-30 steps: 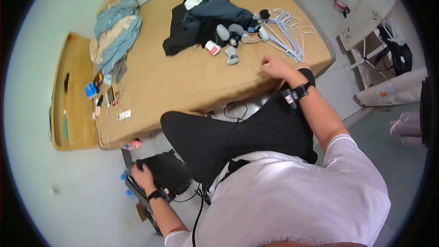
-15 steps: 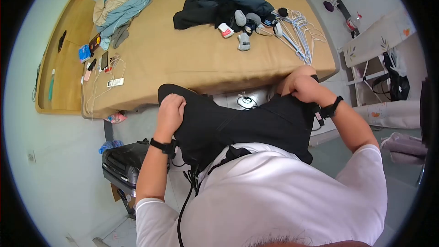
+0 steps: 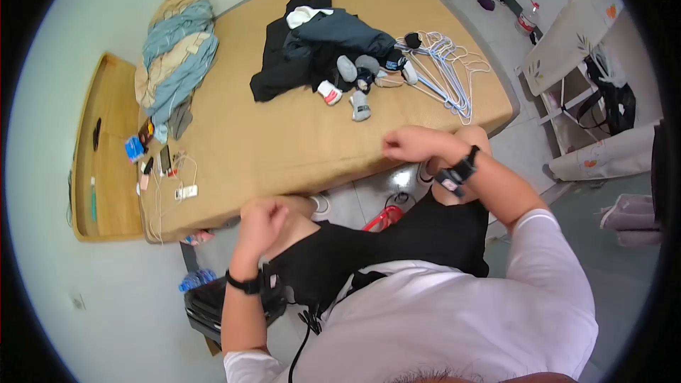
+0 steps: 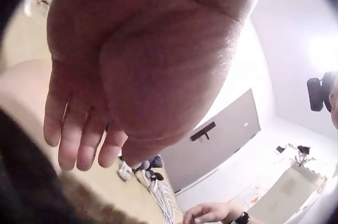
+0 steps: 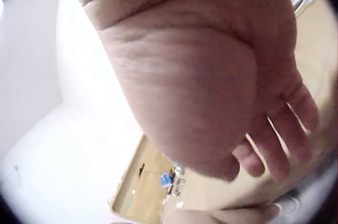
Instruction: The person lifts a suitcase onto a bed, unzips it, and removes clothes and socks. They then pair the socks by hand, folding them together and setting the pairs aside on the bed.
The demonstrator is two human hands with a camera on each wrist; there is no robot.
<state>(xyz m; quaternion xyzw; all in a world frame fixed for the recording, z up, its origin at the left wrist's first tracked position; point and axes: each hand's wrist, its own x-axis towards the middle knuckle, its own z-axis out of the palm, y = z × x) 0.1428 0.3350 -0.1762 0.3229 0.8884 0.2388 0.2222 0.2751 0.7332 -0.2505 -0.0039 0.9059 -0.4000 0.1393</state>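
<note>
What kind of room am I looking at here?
Most likely a bedroom: a bed with a bare tan mattress, a pile of dark clothes and socks on it, and wire hangers beside them.

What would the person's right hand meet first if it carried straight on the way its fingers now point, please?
The right hand points leftward over the mattress near its front edge. That stretch looks bare; probably only the phones and cables at the far corner lie in line, though depth is unclear.

Domestic bedroom: wide tan-covered bed [image 3: 284, 142] carrying heaped dark clothing [image 3: 312, 39], pale wire hangers [image 3: 443, 64], wooden headboard shelf [image 3: 106, 156]
</note>
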